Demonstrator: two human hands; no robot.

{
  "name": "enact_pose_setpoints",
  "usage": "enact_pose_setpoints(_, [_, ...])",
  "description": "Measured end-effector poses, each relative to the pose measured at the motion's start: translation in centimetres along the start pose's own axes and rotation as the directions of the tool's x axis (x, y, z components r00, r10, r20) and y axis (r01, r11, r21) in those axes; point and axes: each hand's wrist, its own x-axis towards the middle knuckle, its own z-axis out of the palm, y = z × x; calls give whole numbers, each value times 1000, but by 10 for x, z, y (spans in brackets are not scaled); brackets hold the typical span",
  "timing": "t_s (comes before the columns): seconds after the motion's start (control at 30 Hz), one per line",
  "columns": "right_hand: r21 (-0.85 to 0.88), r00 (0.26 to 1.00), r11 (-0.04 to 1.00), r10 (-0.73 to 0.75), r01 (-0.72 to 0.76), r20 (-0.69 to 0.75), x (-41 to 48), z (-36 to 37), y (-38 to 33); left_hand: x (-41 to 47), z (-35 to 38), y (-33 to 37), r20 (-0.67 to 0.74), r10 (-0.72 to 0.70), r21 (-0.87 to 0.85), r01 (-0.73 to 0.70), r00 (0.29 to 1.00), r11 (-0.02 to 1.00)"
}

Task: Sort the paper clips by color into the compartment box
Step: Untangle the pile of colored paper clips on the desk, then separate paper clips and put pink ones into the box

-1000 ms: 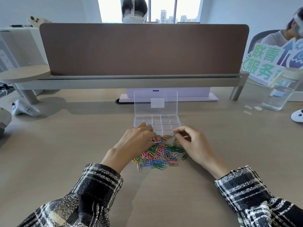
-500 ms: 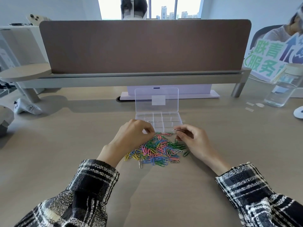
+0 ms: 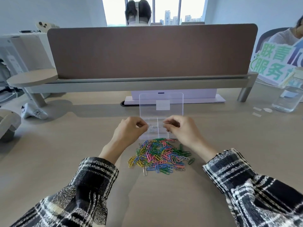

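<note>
Left hand (image 3: pixel 131 131): fingers are curled; thumb and forefinger pinch a pale clip (image 3: pixel 152 127) over the left part of the box.
Right hand (image 3: pixel 182 131): fingers are curled; the fingertips grasp a thin clip (image 3: pixel 167 123) over the right part of the box.
Compartment box (image 3: pixel 158 135): clear plastic, on the desk (image 3: pixel 49 153), under and between the two hands; what lies in the compartments I cannot tell.
Lid (image 3: pixel 161 102): open, standing upright at the far side of the box.
Pile of paper clips (image 3: pixel 159 157): yellow, green, blue, pink and pale ones mixed, on the desk just before the box, between the two wrists.
Divider panel (image 3: pixel 152 51): brown, behind the box.
Water bottle (image 3: pixel 288 99): far right, well apart from the box.
</note>
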Motion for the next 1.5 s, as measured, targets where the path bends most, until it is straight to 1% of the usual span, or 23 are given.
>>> enact_pose_setpoints(0.1, [-119, 1000, 993, -2, 3, 15, 25, 13, -1, 9, 3, 0, -49, -5, 76, 9, 999, 997])
enact_pose_setpoints(0.17, [-151, 999, 988, 34, -28, 32, 36, 19, 2, 13, 8, -2, -51, 19, 135, -12, 999, 991])
enact_pose_setpoints(0.23, [-158, 997, 986, 67, -62, 32, 43, 21, 5, 15, 12, -3, -48, 40, 150, -32, 998, 988])
enact_pose_setpoints(0.37, [-162, 997, 985, 64, -55, 49, 50, 26, 7, 15, 11, -11, -49, 9, 60, -6, 999, 998])
enact_pose_setpoints(0.5, [-171, 996, 985, 31, -16, 86, 53, 33, 9, 12, 2, -24, -91, -14, 5, 14, 996, 1000])
enact_pose_setpoints(0.67, [-273, 990, 961, -2, 41, 142, 49, 42, 12, -2, -8, -29, -95, -6, -20, 5, 996, 1000])
enact_pose_setpoints(0.77, [-294, 987, 954, -9, 56, 159, 46, 41, 8, -7, -11, -27, -54, 34, -7, -34, 998, 999])
enact_pose_setpoints(0.9, [-294, 994, 953, -37, 65, 99, 38, 25, -2, -17, -14, -15, 28, 127, 23, -128, 992, 992])
enact_pose_setpoints(1.07, [-268, 997, 960, -65, 76, 51, -3, -11, -2, -26, -7, -3, 161, 253, 56, -264, 954, 963])
enact_pose_setpoints(1.2, [-275, 995, 959, -44, 66, 86, -38, -27, 11, -31, 5, 4, 275, 294, 139, -341, 915, 930])
enact_pose_setpoints(1.3, [-310, 988, 949, -5, 53, 153, -51, -35, 20, -34, 11, 7, 284, 331, 153, -383, 900, 911])
enact_pose_setpoints(1.37, [-313, 979, 946, -18, 81, 201, -57, -41, 23, -37, 16, 10, 281, 364, 161, -418, 888, 894])
enact_pose_setpoints(1.5, [-383, 962, 912, -42, 147, 270, -64, -45, 27, -44, 27, 16, 310, 463, 157, -525, 830, 836])
